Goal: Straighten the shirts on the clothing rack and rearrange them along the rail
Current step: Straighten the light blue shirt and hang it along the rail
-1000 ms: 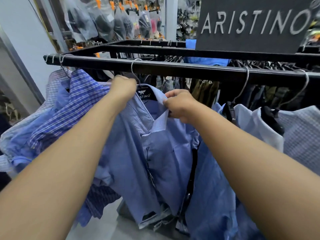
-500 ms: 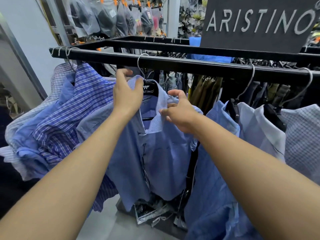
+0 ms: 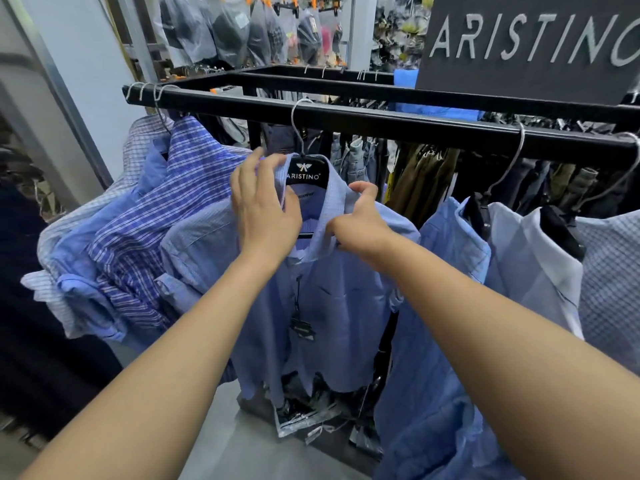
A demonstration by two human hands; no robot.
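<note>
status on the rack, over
Hands: left hand and right hand hold the shirt collar. Shirt on its hanger, hooked on the rail. Plaid shirts bunched at left, nothing blocking.

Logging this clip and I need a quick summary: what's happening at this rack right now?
A person is tidying the collar of a light blue shirt that hangs on a black hanger from the rack's front rail. The right hand pinches the collar's right side; the left hand lies over its left side, grip unclear. At the rail's left end checked shirts are bunched, and paler shirts hang to the right.
</note>
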